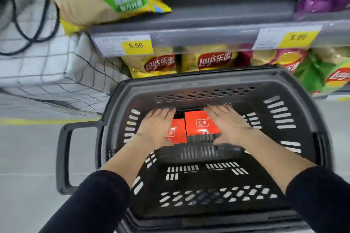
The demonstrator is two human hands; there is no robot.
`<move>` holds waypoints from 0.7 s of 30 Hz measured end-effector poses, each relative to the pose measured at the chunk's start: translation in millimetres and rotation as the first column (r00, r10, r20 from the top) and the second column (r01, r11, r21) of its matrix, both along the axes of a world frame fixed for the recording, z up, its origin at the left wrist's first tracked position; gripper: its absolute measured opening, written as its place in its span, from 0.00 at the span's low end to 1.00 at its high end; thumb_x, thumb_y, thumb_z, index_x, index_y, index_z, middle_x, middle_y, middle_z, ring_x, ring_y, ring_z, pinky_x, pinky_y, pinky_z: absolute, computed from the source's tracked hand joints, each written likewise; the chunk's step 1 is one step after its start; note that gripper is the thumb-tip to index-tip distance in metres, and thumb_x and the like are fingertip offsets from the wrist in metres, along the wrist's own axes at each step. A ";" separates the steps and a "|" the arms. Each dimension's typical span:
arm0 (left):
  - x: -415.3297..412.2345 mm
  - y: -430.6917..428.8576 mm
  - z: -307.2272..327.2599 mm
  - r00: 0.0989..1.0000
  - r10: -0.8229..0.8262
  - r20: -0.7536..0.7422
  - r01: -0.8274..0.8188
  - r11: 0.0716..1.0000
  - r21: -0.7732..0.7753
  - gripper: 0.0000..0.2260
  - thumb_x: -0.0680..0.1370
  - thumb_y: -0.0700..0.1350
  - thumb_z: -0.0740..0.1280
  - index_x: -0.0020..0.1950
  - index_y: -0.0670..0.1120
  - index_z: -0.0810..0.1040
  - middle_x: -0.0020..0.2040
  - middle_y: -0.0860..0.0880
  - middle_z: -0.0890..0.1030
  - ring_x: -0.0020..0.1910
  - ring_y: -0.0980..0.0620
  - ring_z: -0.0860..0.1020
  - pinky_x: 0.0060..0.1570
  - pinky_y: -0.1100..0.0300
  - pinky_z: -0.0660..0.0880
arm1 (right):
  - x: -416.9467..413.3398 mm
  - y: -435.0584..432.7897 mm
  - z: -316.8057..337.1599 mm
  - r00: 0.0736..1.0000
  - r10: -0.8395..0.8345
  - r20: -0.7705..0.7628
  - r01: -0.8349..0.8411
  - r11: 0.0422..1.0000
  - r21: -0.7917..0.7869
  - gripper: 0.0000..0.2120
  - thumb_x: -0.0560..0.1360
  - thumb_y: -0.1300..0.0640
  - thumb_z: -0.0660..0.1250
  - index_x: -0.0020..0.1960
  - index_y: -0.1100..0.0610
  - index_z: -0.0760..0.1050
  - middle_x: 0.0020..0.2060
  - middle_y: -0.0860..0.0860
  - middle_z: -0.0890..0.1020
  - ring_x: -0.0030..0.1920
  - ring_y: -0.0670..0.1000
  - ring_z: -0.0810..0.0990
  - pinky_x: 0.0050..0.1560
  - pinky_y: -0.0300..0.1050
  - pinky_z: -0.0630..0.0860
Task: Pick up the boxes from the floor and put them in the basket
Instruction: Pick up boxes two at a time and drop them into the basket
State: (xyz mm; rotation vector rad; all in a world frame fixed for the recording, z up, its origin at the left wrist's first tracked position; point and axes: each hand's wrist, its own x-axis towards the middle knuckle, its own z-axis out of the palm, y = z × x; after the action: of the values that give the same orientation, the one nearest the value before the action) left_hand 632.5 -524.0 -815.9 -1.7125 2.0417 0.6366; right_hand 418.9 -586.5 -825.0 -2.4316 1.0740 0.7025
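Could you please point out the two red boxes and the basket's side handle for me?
Left red box [177, 134], head view: its top face beside the left hand.
Right red box [200, 123], head view: centre logo.
Basket handle [63, 157], head view: outer bar.

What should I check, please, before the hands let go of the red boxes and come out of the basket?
1. Both red boxes inside the basket: ok; left red box, right red box.
2. Boxes lying flat on the basket floor: cannot tell, hands cover their outer edges.
3. Left hand released: cannot tell; it lies over its box.
4. Right hand released: cannot tell.
5. Boxes side by side, not stacked: ok.
6. More boxes left on the floor: cannot tell; none in view.
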 end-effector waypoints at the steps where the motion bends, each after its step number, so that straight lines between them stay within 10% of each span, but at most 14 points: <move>1: 2.4 -1.9 22.9 1.000 -0.020 -0.009 0.020 0.999 0.029 0.45 0.69 0.60 0.71 0.76 0.44 0.52 0.73 0.47 0.62 0.72 0.48 0.62 0.72 0.53 0.57 | -4.9 0.5 22.1 1.000 -0.016 -0.006 0.016 1.000 0.021 0.52 0.66 0.44 0.74 0.76 0.57 0.45 0.77 0.53 0.51 0.76 0.52 0.51 0.75 0.47 0.45; 7: 5.0 -11.2 185.6 0.986 -0.169 -0.007 0.167 0.972 0.168 0.45 0.69 0.63 0.69 0.76 0.43 0.52 0.75 0.45 0.60 0.73 0.46 0.60 0.71 0.51 0.61 | -38.9 13.0 184.2 0.986 -0.159 0.046 0.158 0.987 0.039 0.51 0.66 0.41 0.73 0.76 0.56 0.46 0.77 0.51 0.51 0.76 0.51 0.52 0.75 0.46 0.48; 21: -116.0 25.4 583.4 0.911 -0.404 -0.085 0.391 0.910 -0.140 0.43 0.71 0.66 0.64 0.76 0.43 0.52 0.77 0.46 0.56 0.75 0.48 0.58 0.72 0.57 0.58 | -186.6 152.2 574.4 0.866 -0.472 0.164 0.500 0.822 -0.272 0.44 0.71 0.40 0.67 0.76 0.55 0.49 0.76 0.52 0.56 0.75 0.52 0.56 0.72 0.44 0.53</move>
State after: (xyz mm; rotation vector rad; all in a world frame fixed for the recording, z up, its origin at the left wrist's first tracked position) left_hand 516.5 -498.6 -232.5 -1.2777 2.4584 0.4909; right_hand 232.3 -434.3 -250.6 -2.2362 1.7880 0.2646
